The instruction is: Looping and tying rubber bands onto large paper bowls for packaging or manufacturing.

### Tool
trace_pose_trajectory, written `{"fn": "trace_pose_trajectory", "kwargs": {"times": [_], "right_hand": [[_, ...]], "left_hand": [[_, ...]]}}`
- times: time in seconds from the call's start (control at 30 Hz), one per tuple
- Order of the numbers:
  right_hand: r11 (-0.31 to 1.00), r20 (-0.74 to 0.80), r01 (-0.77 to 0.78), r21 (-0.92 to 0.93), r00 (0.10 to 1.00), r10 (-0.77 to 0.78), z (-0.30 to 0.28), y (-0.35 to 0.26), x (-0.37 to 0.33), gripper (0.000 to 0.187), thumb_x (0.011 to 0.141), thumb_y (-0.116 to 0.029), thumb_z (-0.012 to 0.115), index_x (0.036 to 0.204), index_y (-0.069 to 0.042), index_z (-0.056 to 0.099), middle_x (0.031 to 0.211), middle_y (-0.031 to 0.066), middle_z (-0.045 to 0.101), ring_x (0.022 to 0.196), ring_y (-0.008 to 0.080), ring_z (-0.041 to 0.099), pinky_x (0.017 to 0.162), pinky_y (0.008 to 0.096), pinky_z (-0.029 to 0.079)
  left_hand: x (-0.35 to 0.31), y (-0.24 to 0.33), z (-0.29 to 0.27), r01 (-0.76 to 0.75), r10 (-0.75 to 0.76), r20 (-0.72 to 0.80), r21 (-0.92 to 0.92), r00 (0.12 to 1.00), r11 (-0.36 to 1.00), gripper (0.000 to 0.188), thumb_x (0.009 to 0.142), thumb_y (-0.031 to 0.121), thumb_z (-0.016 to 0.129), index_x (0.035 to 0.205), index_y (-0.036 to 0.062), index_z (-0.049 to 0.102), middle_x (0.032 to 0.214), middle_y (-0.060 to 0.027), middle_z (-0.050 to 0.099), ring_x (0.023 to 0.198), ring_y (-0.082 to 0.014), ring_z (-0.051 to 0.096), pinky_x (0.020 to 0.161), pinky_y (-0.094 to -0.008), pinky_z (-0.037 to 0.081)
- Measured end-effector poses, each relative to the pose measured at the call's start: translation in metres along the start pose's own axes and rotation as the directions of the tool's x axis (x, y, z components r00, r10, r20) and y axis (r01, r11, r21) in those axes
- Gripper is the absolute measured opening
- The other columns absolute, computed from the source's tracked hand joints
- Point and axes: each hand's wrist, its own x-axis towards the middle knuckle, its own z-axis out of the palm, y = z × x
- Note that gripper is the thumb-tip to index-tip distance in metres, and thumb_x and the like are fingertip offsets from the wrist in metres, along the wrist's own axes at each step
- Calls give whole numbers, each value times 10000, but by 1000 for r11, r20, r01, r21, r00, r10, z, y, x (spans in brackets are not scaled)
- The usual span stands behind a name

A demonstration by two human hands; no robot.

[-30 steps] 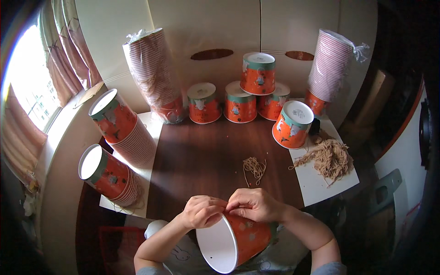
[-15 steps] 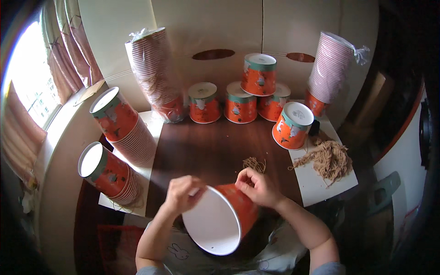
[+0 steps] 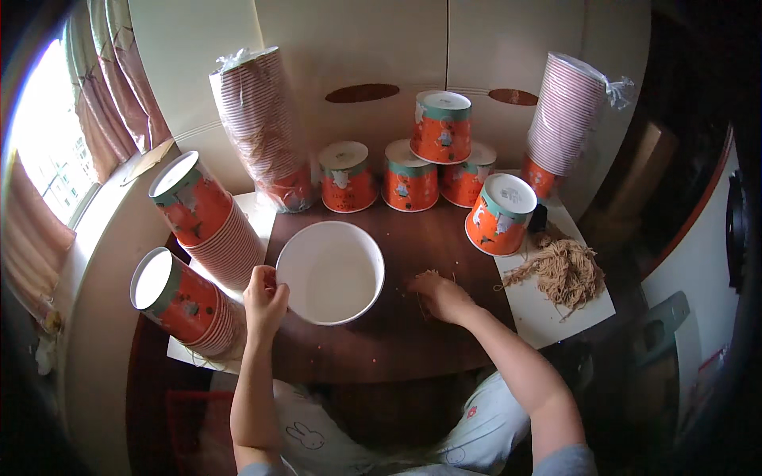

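A large paper bucket (image 3: 329,274) with a white inside and rim stands on the dark wooden table, its mouth facing up toward me. My left hand (image 3: 266,301) grips its left side near the rim, thumb toward the bucket. To the right of it, my right hand (image 3: 446,297) is down on the tabletop with its fingers bent around a small bunch of brown string (image 3: 429,274). A few strands stick out past the fingertips, which are partly hidden. A larger tangled heap of brown string (image 3: 570,274) lies on a white board further right.
Orange-and-green paper buckets stand upside down along the back, one bucket (image 3: 441,127) on top of others. A single bucket (image 3: 501,214) sits at right. Tall bagged stacks (image 3: 258,119) (image 3: 567,111) rise at both back corners. Two nested stacks (image 3: 208,218) (image 3: 186,301) lean at left.
The bucket has gone from tilted above my lap to standing on the table, further forward. My left hand moved forward and left with it; my right hand left it and came down on the string.
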Motion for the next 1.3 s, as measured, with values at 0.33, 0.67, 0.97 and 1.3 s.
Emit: {"fn": "trace_pose_trajectory", "kwargs": {"times": [0.33,0.67,0.97,1.3], "right_hand": [[861,248,289,-420,948,-197,5,7,-13,155,737,-109,503,832,-137,622,1026,51,521,1120,247,405,916,403,353],[875,-447,29,484,867,218,-26,21,8,54,822,-73,499,830,-29,470,820,92,590,745,179,569,684,287,446],[798,-475,100,594,844,247,-56,3,9,118,763,-59,625,859,-19,569,781,27,606,713,91,575,653,217,462],[930,-371,256,264,917,-148,-39,-97,16,76,743,-99,588,801,-53,603,771,108,590,707,269,585,607,345,463]], "left_hand": [[-11,11,3,267,-249,293,-23,923,964,409,659,27,524,1063,45,464,587,-36,470,499,-102,512,440,-258,439],[-30,28,19,340,-240,520,-105,820,934,163,802,87,519,928,-14,496,631,-111,565,568,-147,592,520,-280,478],[-35,45,20,154,-130,686,27,716,988,170,780,110,505,888,-20,486,658,-113,592,584,-192,623,559,-294,489],[-32,21,27,496,-244,684,-197,687,845,252,812,5,391,1039,-43,487,816,-104,604,719,-176,614,613,-281,514]]}}
